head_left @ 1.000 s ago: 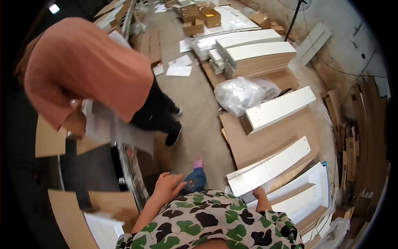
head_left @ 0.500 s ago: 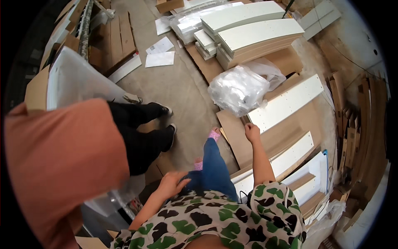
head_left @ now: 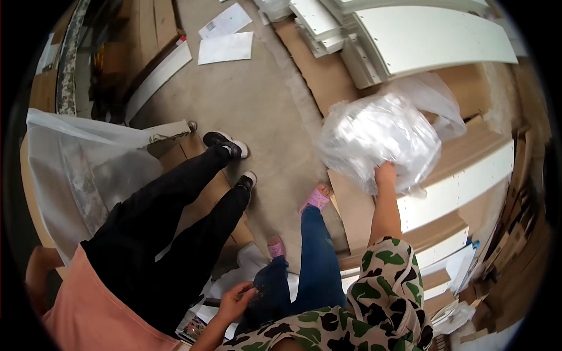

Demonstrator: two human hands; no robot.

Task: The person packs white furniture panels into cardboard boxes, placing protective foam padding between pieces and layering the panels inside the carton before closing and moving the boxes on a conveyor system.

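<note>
My right hand [head_left: 384, 174], arm stretched forward, is closed on the near edge of a bulging clear plastic bag [head_left: 380, 131]. Its fingertips are partly lost in the shiny folds, and what the bag contains is hard to make out. Beneath the bag lie brown cardboard [head_left: 354, 205] and a long white panel [head_left: 456, 187] with small holes along it. Beside my left thigh, my left hand [head_left: 236, 301] hangs with loosely bent fingers, some apart, and nothing visible in it.
At left stands another person in black trousers [head_left: 175, 193] and a salmon top [head_left: 105, 304], close to a plastic-covered stack [head_left: 44, 169]. White curved boards [head_left: 433, 41] are piled at the far right. White sheets [head_left: 225, 48] lie on the concrete floor [head_left: 269, 117].
My right hand has gone forward from beside the white panel to the plastic bag and taken hold of it. The other person has shifted back toward the lower left. My view has moved too.
</note>
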